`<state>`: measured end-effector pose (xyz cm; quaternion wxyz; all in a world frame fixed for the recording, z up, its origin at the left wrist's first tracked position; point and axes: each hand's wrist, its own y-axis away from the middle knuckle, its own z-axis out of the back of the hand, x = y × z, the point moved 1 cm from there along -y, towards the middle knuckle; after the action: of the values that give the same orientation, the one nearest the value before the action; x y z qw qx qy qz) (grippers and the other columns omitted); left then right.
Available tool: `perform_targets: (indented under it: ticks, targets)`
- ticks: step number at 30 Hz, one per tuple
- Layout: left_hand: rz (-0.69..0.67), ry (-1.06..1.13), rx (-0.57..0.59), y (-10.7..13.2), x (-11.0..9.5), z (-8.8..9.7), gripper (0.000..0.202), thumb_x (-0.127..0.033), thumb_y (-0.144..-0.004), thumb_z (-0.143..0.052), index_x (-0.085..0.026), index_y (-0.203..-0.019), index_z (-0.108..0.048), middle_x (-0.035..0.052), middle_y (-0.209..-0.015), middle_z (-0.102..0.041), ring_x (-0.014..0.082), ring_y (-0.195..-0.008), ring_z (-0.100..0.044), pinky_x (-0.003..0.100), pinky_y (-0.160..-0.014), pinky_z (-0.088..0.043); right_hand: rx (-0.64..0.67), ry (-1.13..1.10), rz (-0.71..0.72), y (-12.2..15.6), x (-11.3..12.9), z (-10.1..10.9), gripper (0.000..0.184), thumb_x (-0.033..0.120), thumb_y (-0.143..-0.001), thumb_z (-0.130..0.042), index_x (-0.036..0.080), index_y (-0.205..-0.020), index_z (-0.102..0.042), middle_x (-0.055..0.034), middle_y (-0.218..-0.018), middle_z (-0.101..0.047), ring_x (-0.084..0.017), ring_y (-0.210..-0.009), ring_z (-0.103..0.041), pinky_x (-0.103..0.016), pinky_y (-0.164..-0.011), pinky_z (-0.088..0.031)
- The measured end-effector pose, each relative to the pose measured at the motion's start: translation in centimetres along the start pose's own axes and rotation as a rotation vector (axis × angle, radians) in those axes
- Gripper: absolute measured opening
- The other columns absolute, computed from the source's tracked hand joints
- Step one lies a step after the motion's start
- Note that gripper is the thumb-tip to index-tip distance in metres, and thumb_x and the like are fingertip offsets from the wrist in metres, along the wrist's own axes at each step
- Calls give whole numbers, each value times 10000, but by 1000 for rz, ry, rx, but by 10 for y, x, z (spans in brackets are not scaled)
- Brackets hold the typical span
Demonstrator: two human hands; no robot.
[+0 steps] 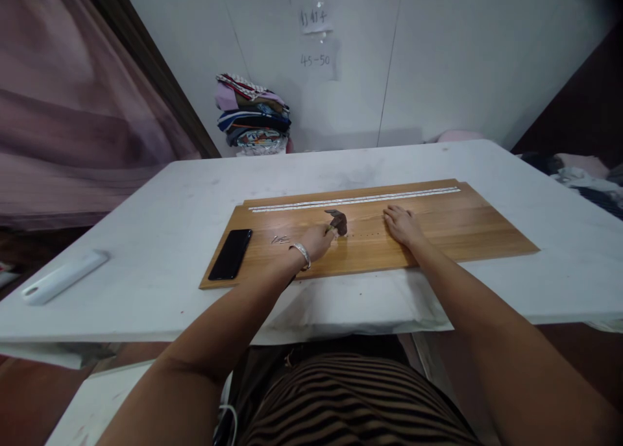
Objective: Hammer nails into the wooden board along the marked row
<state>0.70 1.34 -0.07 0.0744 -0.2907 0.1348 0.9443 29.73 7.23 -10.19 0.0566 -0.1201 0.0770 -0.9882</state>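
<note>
My left hand, with a bracelet at its wrist, is wrapped round the handle of a claw hammer. The hammer's head is over the wooden board, near its middle. To the right of the head, a row of small dark nail heads or holes runs along the board; I cannot tell which. Fingers stretched out, my right hand rests on the board past the right end of that row. Several loose nails lie on the wood just left of my left hand.
A black phone lies on the board's left end. Two white strips run along its far side. The board lies on a white-covered table. A white elongated object is at the left, and folded clothes are stacked behind the table.
</note>
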Motion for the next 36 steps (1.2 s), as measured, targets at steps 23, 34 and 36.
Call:
perform_targets:
  ticks: [23, 34, 36]
  targets:
    - [32, -17, 6, 0, -3, 3, 355, -388, -1026, -420, -180, -867, -660, 62, -752, -694, 189, -674, -643, 282, -650, -465, -9, -16, 2, 0, -1, -1, 486, 309, -1059, -322, 204, -1358, -690, -151, -1534, -593, -280, -1412, -517, -513, -1150, -370]
    - [21, -39, 42, 1, -1, 2, 356, -384, -1026, -425, -177, -878, -674, 70, -775, -705, 197, -692, -653, 287, -676, -466, 15, 5, -12, 0, -1, 0, 489, 314, -1068, -324, 199, -1387, -676, -150, -1554, -574, -270, -1437, -497, -506, -1168, -353]
    - [26, -32, 39, 0, -2, 3, 363, -393, -1029, -420, -175, -885, -671, 66, -780, -706, 188, -674, -646, 283, -658, -461, 9, 0, -10, 0, 0, 1, 487, 314, -1067, -325, 203, -1376, -683, -148, -1548, -580, -272, -1430, -503, -508, -1160, -360]
